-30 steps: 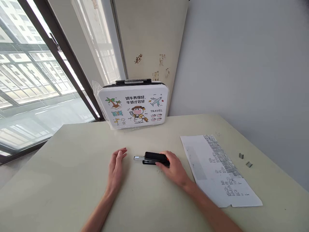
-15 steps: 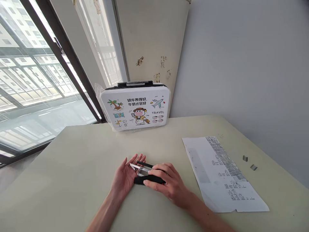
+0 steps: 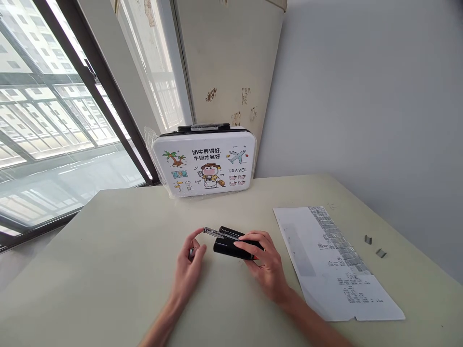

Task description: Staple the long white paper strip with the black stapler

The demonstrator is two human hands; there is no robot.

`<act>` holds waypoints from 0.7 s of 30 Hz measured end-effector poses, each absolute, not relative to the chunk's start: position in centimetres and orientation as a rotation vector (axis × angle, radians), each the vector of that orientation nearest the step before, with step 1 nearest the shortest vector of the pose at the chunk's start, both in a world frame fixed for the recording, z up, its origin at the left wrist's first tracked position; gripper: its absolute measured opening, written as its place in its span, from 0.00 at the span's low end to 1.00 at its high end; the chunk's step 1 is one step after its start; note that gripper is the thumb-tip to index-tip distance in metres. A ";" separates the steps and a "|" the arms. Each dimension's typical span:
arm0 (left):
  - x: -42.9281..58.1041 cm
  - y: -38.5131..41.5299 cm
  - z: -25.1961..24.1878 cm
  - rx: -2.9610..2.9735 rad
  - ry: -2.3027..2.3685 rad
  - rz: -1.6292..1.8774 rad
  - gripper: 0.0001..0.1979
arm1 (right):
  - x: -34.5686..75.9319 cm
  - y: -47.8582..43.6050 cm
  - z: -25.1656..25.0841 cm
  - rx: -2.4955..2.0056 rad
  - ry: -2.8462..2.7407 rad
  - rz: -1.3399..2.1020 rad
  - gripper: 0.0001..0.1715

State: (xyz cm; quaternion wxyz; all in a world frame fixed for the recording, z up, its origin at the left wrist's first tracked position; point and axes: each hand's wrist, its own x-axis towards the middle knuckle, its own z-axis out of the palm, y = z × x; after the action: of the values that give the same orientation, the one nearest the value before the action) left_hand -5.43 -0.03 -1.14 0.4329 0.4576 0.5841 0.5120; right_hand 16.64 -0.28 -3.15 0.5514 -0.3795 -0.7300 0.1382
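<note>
Black plastic stapler [image 3: 229, 248]: opened out over the middle of the pale greenish counter [image 3: 108, 270], its shiny metal rail [image 3: 214, 233] jutting towards 10 o'clock
Bare right grip [image 3: 265, 262]: clasped around the stapler's rear half, at its 4 o'clock
Bare left grip [image 3: 188, 267]: at the stapler's 8 o'clock, index fingertip touching the rail's tip, other fingers curled; a small grey bit [image 3: 192, 252] shows inside, cannot tell whether pinched
White printed paper sheet [image 3: 331, 270]: lying flat at 3 o'clock
Two small grey pieces [image 3: 368, 239]: beyond the sheet
White cartoon-printed suitcase [image 3: 204, 166]: upright at 12 o'clock
</note>
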 end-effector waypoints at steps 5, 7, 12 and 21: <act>-4.4 -0.9 -1.2 1.365 1.401 1.123 0.25 | 16.4 -0.3 -3.7 -0.908 -1.677 0.480 0.28; -4.3 -1.1 -1.5 1.360 1.350 1.078 0.25 | 16.3 -0.3 -3.8 -0.933 -1.645 0.515 0.24; -4.7 -0.7 -2.1 1.109 1.245 1.167 0.21 | 15.5 1.6 -3.4 -1.083 -1.606 0.637 0.17; -5.5 0.3 -1.4 0.363 0.786 1.249 0.08 | 11.0 9.8 -5.0 -1.061 -1.717 0.651 0.16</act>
State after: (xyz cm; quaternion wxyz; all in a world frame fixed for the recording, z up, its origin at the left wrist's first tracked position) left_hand -5.51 0.31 -1.43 0.7250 0.1645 0.3562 0.5661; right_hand 10.98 9.75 -5.02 0.4887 -0.4364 -0.7064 0.2679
